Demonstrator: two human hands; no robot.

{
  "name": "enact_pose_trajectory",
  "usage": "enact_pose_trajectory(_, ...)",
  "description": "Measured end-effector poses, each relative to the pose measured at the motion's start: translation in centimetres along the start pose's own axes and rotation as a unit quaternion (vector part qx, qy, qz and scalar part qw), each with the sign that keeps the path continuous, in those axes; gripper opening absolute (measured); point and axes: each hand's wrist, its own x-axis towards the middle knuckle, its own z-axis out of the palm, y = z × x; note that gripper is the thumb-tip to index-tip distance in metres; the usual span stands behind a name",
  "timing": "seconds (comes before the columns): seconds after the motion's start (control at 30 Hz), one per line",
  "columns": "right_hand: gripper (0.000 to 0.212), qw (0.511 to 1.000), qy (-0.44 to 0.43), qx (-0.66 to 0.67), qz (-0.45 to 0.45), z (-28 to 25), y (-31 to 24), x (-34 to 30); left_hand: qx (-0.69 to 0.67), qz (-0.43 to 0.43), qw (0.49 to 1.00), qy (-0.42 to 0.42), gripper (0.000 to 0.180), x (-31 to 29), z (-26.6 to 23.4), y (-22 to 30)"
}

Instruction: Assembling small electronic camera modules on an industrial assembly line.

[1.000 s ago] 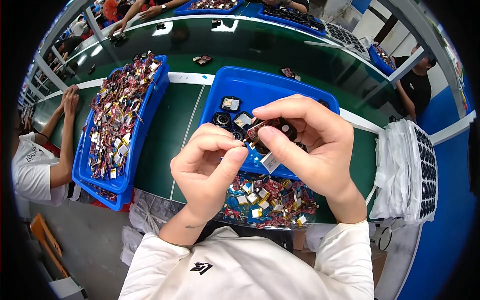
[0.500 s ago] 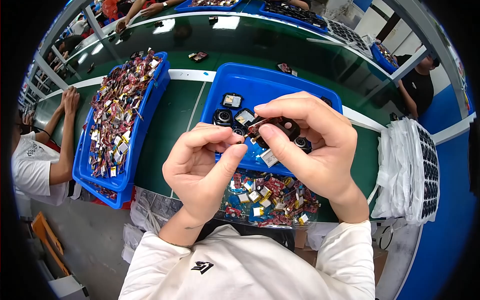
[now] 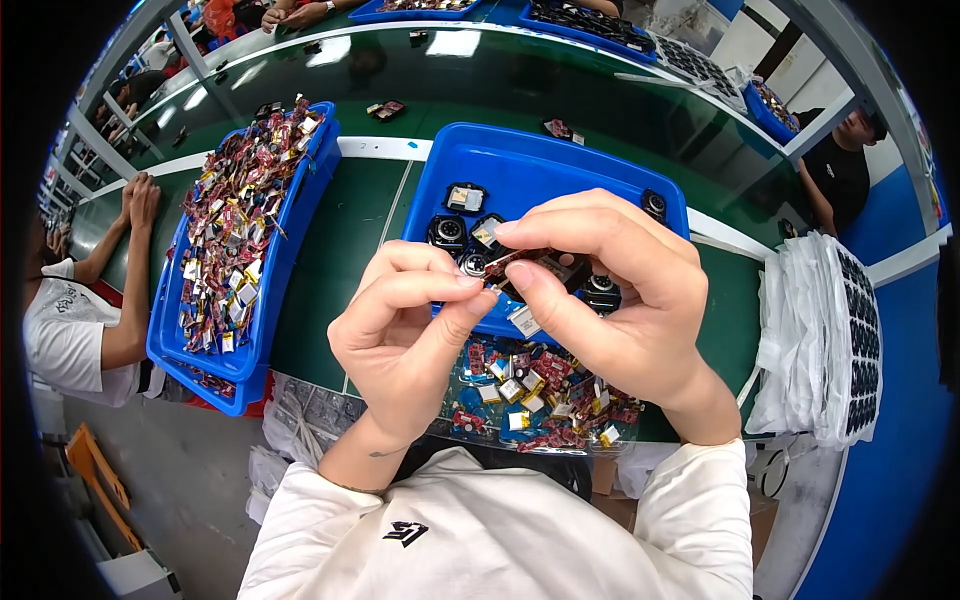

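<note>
Blue tray point(image 3: 560, 165) beneath: holds red board point(image 3: 497, 267) in right grip point(image 3: 513, 252), left grip point(image 3: 479, 290) closed alongside, partly hiding black case point(image 3: 601, 292).

Bin point(image 3: 266, 310) left of tray point(image 3: 560, 165), parts point(image 3: 550, 395) before it, panels point(image 3: 815, 340) right, 1 apparent case point(image 3: 653, 205) in tray's far-right corner

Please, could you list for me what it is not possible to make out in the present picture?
In the head view:
- Dark case: mostly covered by the right hand holding it.
- Whatever the left hand may pinch: too small, covered by its fingertips.
- Blue tray: part of its near side is behind both hands.
- Heap of boards and batteries, left: lower pieces buried under upper ones.
</note>
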Motion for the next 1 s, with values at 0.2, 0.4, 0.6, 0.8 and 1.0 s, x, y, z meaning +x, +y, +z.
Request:
enact_pose_trajectory(0.2, 0.019, 1.000, 0.020, -0.002, -0.012, 0.34, 0.30, -0.07, -0.006, -0.013, 1.000, 0.008, 0.021, 0.08, 0.11, -0.02)
enact_pose_trajectory(0.4, 0.019, 1.000, 0.020, -0.002, -0.014, 0.28, 0.39, -0.01, -0.007, -0.015, 1.000, 0.000, 0.020, 0.09, -0.03, -0.21)
enact_pose_trajectory(0.6, 0.019, 0.999, 0.019, -0.025, -0.024, 0.35, 0.55, -0.09, -0.001, -0.089, 0.996, 0.026, 0.021, 0.13, 0.00, 0.40)
enact_pose_trajectory(0.8, 0.025, 0.998, -0.004, -0.052, -0.036, 0.23, 0.31, -0.13, 0.000, -0.082, 0.997, -0.005, 0.020, 0.22, -0.36, 0.07)
enact_pose_trajectory(1.0, 0.025, 0.997, 0.004, -0.062, -0.039, 0.56, 0.44, -0.34, -0.003, -0.142, 0.990, 0.018, 0.019, 0.22, -0.26, 0.55)
